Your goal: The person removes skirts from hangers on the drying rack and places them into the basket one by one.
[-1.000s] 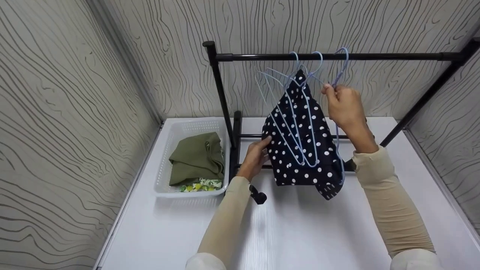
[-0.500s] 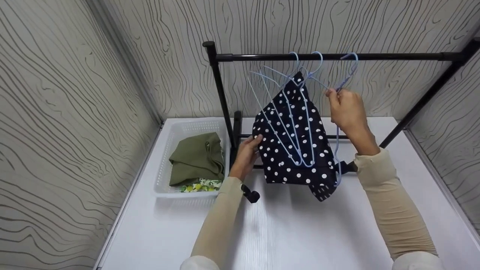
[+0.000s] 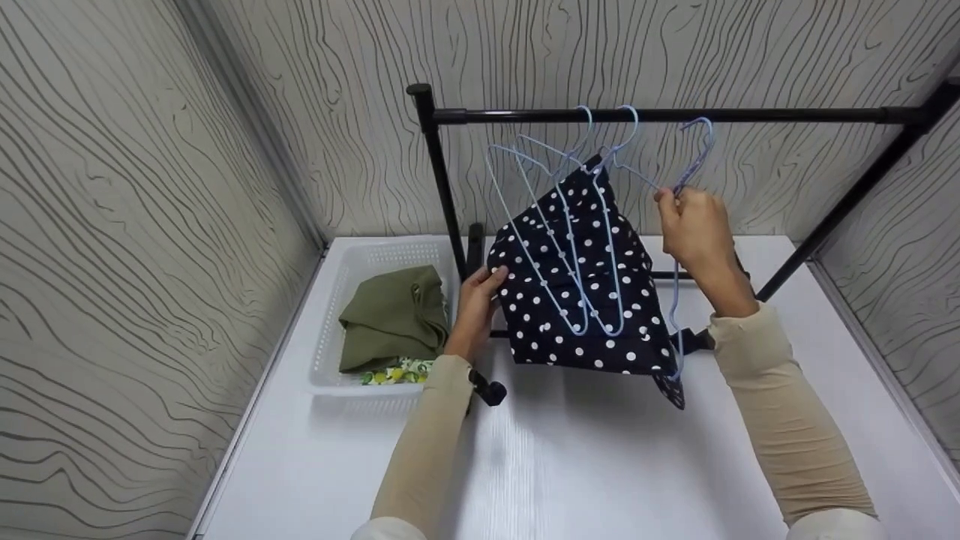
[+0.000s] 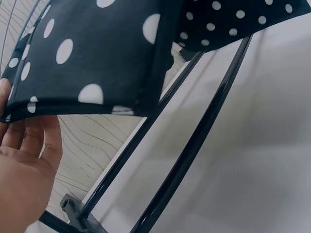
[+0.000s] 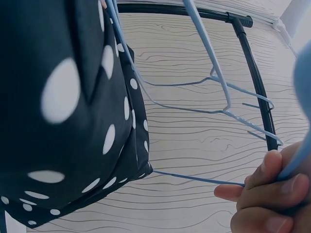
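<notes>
My right hand [image 3: 697, 232] grips a blue wire hanger [image 3: 701, 154] just below its hook, which stands slightly lower than the black rail [image 3: 780, 115]. A navy cloth garment with white polka dots [image 3: 544, 300] is draped on this hanger, leaving the wire bare on the right side. At the garment's left edge, my left hand [image 3: 472, 307] pinches the fabric between thumb and fingers. The left wrist view shows the fingers [image 4: 31, 138] behind the cloth's border. Two more blue hangers [image 3: 619, 292] hang from the rail and overlap the garment in the head view.
A white perforated basket [image 3: 322, 330] stands left of the rack, holding a folded olive green cloth [image 3: 390, 315] and a lemon-print cloth [image 3: 397, 372]. The rack's left post [image 3: 442, 187] rises between basket and garment. Patterned walls [image 3: 247, 112] enclose the white table [image 3: 585, 465].
The held hanger's hook has come down and slightly right, from across the rail to below it. My left hand has drawn the garment's edge leftward, spreading the cloth. The two other hangers shifted slightly left.
</notes>
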Demonstrator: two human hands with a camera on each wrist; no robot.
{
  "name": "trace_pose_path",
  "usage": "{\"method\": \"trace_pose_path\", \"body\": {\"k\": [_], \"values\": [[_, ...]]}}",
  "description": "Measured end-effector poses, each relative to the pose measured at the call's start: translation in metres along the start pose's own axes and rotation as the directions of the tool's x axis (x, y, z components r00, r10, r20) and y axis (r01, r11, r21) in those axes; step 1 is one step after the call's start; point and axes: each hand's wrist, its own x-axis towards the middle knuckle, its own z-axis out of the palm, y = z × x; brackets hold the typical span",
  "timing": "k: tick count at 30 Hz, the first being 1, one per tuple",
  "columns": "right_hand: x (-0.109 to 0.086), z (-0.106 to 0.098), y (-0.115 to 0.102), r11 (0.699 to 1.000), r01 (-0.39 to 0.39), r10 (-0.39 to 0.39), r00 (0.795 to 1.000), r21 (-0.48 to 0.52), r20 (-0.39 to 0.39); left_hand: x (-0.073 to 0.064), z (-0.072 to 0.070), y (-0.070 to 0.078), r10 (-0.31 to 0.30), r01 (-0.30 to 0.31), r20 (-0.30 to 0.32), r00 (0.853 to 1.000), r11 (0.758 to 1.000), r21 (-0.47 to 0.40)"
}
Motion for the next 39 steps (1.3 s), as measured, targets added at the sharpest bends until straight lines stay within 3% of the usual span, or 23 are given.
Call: {"method": "trace_pose_path", "body": {"k": [10,17,23,34,39], "values": [[-0.001,0.004,0.007,0.999,0.006,-0.006,1.0,0.033,-0.001,-0.002,-0.01,0.007,0.079,-0.077,-0.025,0.997,0.994,0.073],[-0.002,0.008,0.012,0.999,-0.01,0.01,1.0,0.031,0.003,-0.004,-0.016,0.012,0.129,-0.127,-0.034,0.991,0.991,0.04],[-0.004,0.009,0.013,1.0,-0.01,0.01,1.0,0.006,-0.001,-0.007,-0.023,0.017,0.165,-0.16,-0.06,0.985,0.984,0.077],[-0.007,0.006,0.016,1.0,-0.011,0.01,1.0,0.023,0.006,-0.008,-0.031,0.023,0.263,-0.257,-0.071,0.962,0.962,0.091],[-0.007,0.006,0.017,1.0,-0.029,0.029,1.0,0.007,0.008,-0.01,-0.038,0.025,0.336,-0.33,-0.047,0.941,0.939,0.098]]}}
